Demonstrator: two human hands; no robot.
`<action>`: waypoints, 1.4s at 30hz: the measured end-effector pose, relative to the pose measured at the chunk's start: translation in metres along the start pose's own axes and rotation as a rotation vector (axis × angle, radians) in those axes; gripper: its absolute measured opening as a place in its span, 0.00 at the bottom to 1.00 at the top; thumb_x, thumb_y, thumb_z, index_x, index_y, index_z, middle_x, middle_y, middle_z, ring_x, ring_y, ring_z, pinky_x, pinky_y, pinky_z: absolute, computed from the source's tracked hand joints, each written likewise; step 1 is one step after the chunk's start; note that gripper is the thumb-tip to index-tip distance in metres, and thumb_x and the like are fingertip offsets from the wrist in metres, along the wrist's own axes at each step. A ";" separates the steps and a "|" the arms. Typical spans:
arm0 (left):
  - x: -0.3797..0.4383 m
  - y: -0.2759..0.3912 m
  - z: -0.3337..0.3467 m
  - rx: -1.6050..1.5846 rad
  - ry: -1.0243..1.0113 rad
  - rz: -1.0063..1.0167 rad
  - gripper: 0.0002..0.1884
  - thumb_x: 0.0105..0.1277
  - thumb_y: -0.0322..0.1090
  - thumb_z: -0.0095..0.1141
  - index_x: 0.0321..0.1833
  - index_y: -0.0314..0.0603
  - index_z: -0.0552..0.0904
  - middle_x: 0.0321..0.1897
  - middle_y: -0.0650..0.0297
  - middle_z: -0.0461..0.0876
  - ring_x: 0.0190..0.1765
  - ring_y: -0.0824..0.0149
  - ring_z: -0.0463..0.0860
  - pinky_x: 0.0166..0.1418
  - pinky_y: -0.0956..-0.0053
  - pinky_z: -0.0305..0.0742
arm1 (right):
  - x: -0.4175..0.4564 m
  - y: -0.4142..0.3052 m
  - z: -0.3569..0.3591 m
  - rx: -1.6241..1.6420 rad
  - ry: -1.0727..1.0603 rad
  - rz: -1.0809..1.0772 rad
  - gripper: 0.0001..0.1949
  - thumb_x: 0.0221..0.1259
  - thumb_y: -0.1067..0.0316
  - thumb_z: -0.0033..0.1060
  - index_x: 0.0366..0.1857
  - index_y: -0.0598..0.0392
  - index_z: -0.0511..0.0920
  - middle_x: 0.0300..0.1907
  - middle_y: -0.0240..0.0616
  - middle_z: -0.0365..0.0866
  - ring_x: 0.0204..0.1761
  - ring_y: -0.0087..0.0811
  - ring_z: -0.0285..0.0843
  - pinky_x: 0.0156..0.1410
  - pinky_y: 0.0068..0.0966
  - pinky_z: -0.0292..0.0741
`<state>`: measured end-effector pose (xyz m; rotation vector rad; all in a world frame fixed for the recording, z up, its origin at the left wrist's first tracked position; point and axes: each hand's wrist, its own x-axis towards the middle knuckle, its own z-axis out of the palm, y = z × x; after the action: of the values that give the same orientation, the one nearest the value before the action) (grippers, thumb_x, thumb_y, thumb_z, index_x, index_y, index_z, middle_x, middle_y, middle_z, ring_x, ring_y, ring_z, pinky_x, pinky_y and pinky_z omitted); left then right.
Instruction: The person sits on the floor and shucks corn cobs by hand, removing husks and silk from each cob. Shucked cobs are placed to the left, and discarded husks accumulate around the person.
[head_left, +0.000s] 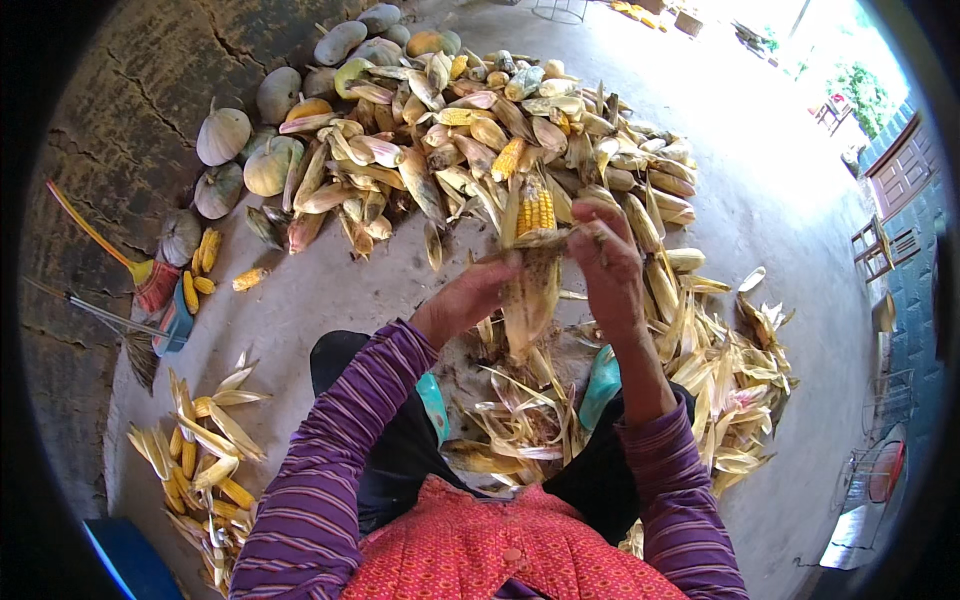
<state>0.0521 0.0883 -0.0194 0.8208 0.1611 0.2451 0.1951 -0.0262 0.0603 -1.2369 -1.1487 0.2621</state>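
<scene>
Between my hands is an ear of corn with yellow kernels showing at its top and dry husk leaves peeled down around it. My left hand grips the ear and its husk from the left side. My right hand pinches a strip of husk on the right, its fingers closed. Beyond my hands lies a large heap of unhusked corn ears, a few with kernels showing. Loose husks lie on the floor between my teal shoes.
Pumpkins sit by the cracked wall at the left. A broom and a dustpan hold the left side, near a few bare cobs. Husked ears lie lower left; a husk pile spreads at the right.
</scene>
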 end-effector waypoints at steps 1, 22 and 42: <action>0.000 0.001 0.004 -0.041 0.022 0.004 0.36 0.66 0.53 0.55 0.70 0.36 0.62 0.65 0.59 0.69 0.66 0.63 0.70 0.71 0.66 0.60 | 0.001 0.000 0.002 0.170 0.052 0.103 0.11 0.69 0.64 0.55 0.33 0.63 0.77 0.35 0.34 0.76 0.35 0.22 0.71 0.43 0.21 0.69; 0.004 0.056 -0.098 0.116 0.977 0.304 0.45 0.53 0.53 0.66 0.60 0.15 0.63 0.51 0.45 0.76 0.48 0.54 0.78 0.57 0.66 0.72 | -0.073 -0.048 0.039 0.079 -0.772 0.052 0.22 0.67 0.57 0.56 0.19 0.60 0.65 0.18 0.42 0.60 0.26 0.34 0.65 0.39 0.35 0.65; 0.005 0.020 0.031 0.621 0.087 0.088 0.49 0.53 0.40 0.73 0.73 0.32 0.56 0.68 0.51 0.62 0.67 0.63 0.67 0.70 0.71 0.62 | 0.006 0.024 0.000 -0.116 -0.127 0.612 0.24 0.61 0.47 0.61 0.19 0.60 0.75 0.15 0.29 0.70 0.16 0.20 0.66 0.20 0.23 0.63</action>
<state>0.0615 0.0810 0.0159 1.4370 0.2910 0.3192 0.2074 -0.0125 0.0432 -1.6774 -0.8729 0.7480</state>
